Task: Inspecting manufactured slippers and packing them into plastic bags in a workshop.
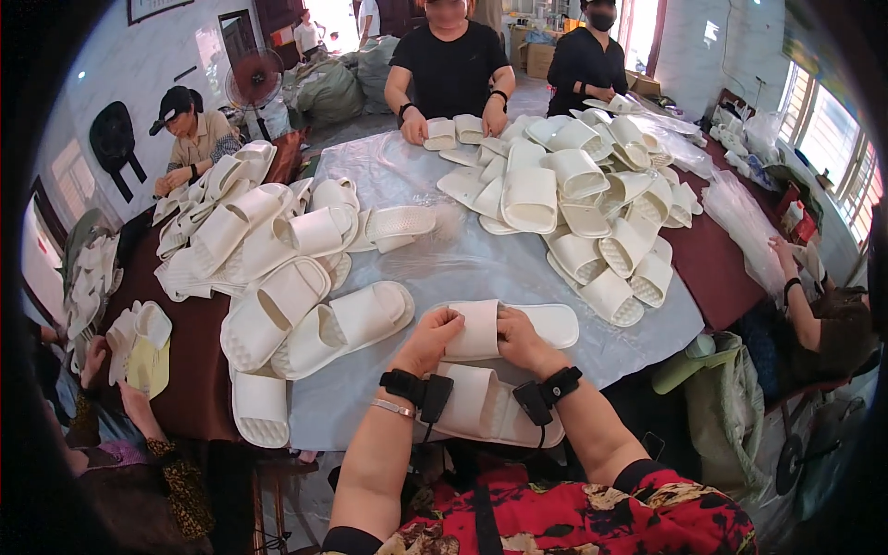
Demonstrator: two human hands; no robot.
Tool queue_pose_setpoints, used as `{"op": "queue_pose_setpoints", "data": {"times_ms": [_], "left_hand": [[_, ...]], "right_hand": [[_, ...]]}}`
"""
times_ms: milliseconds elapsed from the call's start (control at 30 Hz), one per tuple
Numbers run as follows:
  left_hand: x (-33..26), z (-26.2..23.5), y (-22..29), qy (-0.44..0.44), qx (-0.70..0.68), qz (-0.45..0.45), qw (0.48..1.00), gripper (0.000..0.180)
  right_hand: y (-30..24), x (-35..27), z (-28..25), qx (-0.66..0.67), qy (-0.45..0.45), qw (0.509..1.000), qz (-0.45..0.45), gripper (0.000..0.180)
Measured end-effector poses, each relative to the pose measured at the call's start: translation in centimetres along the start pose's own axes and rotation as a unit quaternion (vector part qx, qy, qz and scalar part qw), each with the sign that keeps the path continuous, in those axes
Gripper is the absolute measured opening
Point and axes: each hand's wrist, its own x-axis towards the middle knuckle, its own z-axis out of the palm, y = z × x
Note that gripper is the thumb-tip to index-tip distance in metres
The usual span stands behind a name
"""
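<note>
A white slide slipper [552,326] lies crosswise on the plastic-covered table in front of me. My left hand [431,340] grips it at the left edge of its broad strap, thumb uppermost and fingers curled. At the strap's other edge, my right hand [524,342] has its fingers closed on the slipper, with some fingertips hidden by the strap. Closer to my body rests a second white slipper [470,393], lying the same way, partly covered by my wrists and the black devices strapped to them.
A heap of white slippers [532,199] covers the table's right half; another pile [264,231] spreads over the left. Across the table, a person in black [450,69] handles two slippers. Other people sit on both sides. Clear plastic bags [740,222] lie along the right edge.
</note>
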Motion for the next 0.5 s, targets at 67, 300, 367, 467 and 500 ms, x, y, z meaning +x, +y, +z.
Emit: {"op": "queue_pose_setpoints", "data": {"times_ms": [67, 300, 367, 467, 500], "left_hand": [[-0.1, 0.2, -0.1, 0.013, -0.048, -0.002, 0.999, 0.015], [-1.1, -0.5, 0.4, 0.066, -0.052, -0.001, 0.996, 0.013], [-2.1, -0.7, 1.2, 0.106, 0.026, -0.024, 0.994, 0.011], [-3.8, -0.1, 1.9, 0.164, 0.042, 0.01, 0.986, 0.009], [-3.8, -0.5, 1.5, 0.169, 0.04, 0.007, 0.985, 0.009]], "right_hand": [[0.5, 0.3, 0.2, -0.007, -0.019, 1.0, 0.012, 0.031], [0.2, 0.2, 0.5, 0.015, 0.005, 1.0, -0.009, 0.026], [0.1, 0.0, 0.6, 0.015, -0.001, 1.0, -0.001, 0.027], [0.5, -0.2, 1.2, 0.0, 0.022, 1.0, -0.009, 0.028], [0.6, -0.1, 1.4, 0.004, 0.017, 1.0, -0.008, 0.028]]}}
